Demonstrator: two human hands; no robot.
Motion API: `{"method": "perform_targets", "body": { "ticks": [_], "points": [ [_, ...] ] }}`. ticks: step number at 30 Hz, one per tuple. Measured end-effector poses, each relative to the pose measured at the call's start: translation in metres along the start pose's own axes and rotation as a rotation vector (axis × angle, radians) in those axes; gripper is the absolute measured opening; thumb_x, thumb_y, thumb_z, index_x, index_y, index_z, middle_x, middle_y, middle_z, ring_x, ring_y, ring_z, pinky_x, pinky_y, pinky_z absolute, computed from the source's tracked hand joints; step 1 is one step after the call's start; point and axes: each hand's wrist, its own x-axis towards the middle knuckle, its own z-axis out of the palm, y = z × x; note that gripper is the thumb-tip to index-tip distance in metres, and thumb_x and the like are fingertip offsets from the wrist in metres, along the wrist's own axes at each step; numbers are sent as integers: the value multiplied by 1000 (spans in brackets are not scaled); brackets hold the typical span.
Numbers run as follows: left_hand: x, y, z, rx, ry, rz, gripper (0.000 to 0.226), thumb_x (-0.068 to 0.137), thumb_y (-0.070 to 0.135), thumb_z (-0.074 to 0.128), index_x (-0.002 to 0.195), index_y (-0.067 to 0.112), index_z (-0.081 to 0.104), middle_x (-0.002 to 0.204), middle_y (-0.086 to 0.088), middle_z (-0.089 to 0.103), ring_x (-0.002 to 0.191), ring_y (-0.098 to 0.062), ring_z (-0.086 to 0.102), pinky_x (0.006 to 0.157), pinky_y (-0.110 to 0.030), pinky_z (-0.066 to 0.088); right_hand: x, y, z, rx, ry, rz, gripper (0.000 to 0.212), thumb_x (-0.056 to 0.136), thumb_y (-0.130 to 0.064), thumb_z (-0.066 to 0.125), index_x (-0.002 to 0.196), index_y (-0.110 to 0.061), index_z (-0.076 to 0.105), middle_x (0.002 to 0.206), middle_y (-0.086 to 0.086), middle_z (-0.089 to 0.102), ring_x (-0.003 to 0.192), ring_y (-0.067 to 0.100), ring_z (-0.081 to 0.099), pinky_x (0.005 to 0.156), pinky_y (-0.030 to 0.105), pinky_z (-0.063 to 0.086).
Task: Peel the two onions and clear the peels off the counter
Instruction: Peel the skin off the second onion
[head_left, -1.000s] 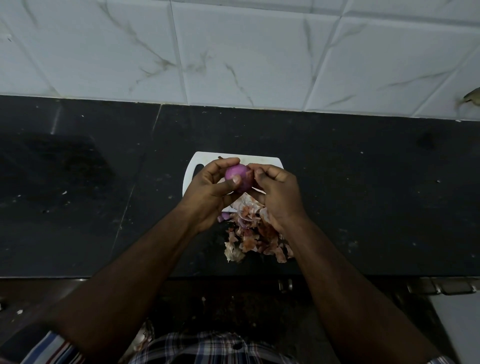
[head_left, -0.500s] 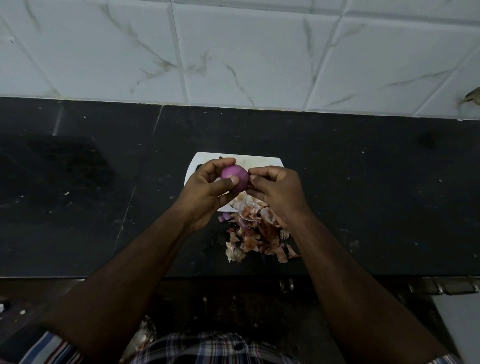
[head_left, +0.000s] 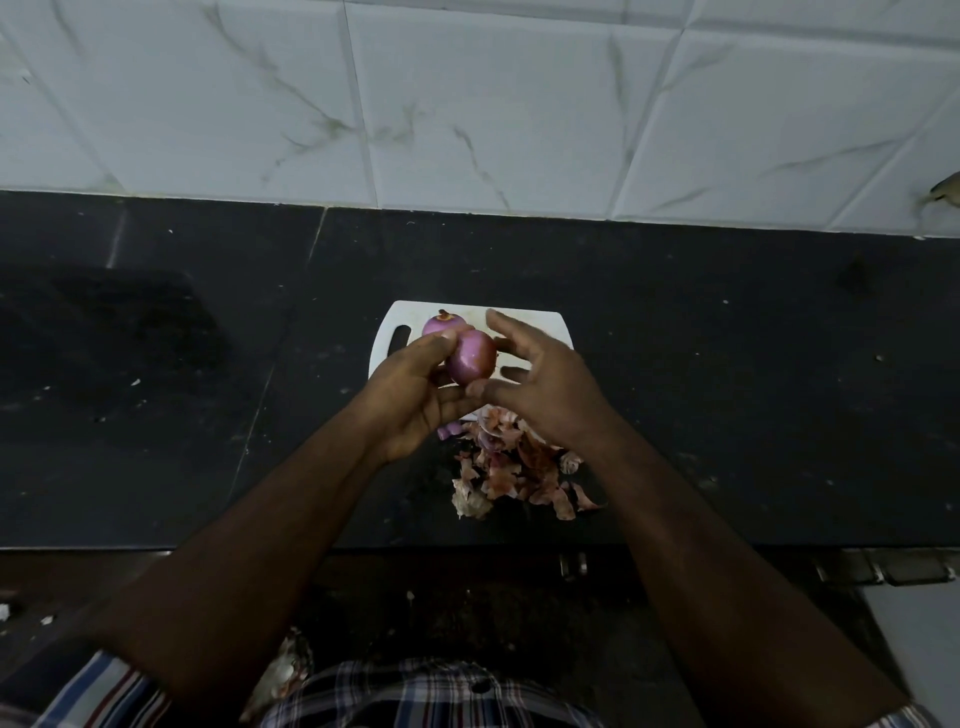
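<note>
Left hand (head_left: 415, 395) grips a peeled onion (head_left: 470, 357) above the white cutting board (head_left: 540, 325); right hand (head_left: 540, 384) is spread, thumb touching it. Second onion (head_left: 441, 326) rests on the board. Peels (head_left: 511, 467) lie heaped on the counter (head_left: 727, 389), just beside the board.

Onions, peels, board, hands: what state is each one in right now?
Held onion: peeled, gripped in left hand.
Second onion: peeled, resting on cutting board.
Peels: piled on counter, not cleared.
Right hand: fingers spread, thumb touching held onion.
</note>
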Motion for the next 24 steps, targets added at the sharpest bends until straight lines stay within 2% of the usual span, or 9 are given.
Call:
{"method": "perform_targets", "body": {
  "ticks": [3, 6, 8, 10, 14, 16, 18, 21, 24],
  "points": [
    [0, 0, 4, 5, -7, -1, 34, 109, 27, 45, 131, 2, 56, 112, -24, 74, 91, -28, 76, 76, -36, 63, 4, -2, 13, -87, 116, -75, 63, 77, -14, 83, 136, -22, 61, 128, -7, 67, 113, 2, 61, 100, 23, 50],
    [1, 1, 7, 0, 37, 1, 36, 110, 31, 42, 130, 4, 56, 98, -20, 77, 84, -26, 77, 76, -37, 61, 5, -4, 22, -57, 270, -82, 46, 78, -12, 82, 122, -19, 72, 115, -3, 74, 105, 5, 67, 94, 22, 53],
    [-1, -3, 10, -50, 76, -43, 40, 109, 39, 42, 122, 5, 58, 88, -22, 76, 74, -26, 77, 74, -36, 59, 9, -7, 22, 4, 371, -78, 23, 82, -12, 78, 104, -13, 78, 103, -2, 77, 96, 8, 71, 90, 32, 57],
    [-2, -4, 12, -111, 78, -61, 42, 109, 40, 43, 116, 2, 59, 84, -26, 75, 71, -29, 77, 66, -31, 64, 15, -4, 17, -30, 352, -81, 9, 84, -12, 76, 92, -12, 79, 93, -4, 77, 90, 9, 72, 84, 39, 58],
    [-3, -3, 7, -68, 71, -63, 44, 107, 40, 46, 115, 1, 62, 92, -25, 76, 75, -30, 77, 69, -29, 64, 15, 3, 9, 119, 216, -25, 14, 91, -11, 68, 101, -19, 76, 101, -2, 76, 97, 14, 72, 87, 46, 59],
    [-2, -2, 5, -36, 96, -51, 42, 107, 40, 48, 120, 2, 62, 88, -22, 76, 73, -27, 76, 63, -27, 63, 13, 0, 9, 137, 118, -9, 24, 94, -18, 68, 118, -20, 71, 115, -5, 72, 107, 9, 68, 95, 37, 56],
    [-1, -1, 5, -1, 111, -40, 42, 107, 39, 49, 126, 5, 62, 82, -17, 76, 70, -23, 75, 60, -25, 61, 13, 1, 10, 6, 60, -41, 38, 89, -22, 74, 127, -20, 67, 122, -7, 70, 111, 4, 65, 99, 29, 52],
    [0, 0, 5, 19, 122, -41, 42, 106, 38, 51, 128, 3, 60, 79, -17, 73, 66, -22, 73, 59, -25, 61, 14, 2, 13, 59, 149, -23, 33, 86, -14, 77, 119, -16, 73, 114, -3, 74, 107, 6, 68, 99, 36, 54],
    [1, 0, 3, 50, 121, -61, 46, 105, 40, 53, 128, 1, 58, 76, -18, 72, 61, -21, 70, 56, -25, 60, 14, 7, 13, 246, 222, 54, 17, 89, -7, 71, 104, -11, 77, 102, 2, 77, 97, 16, 73, 87, 46, 60]
  ]
}}
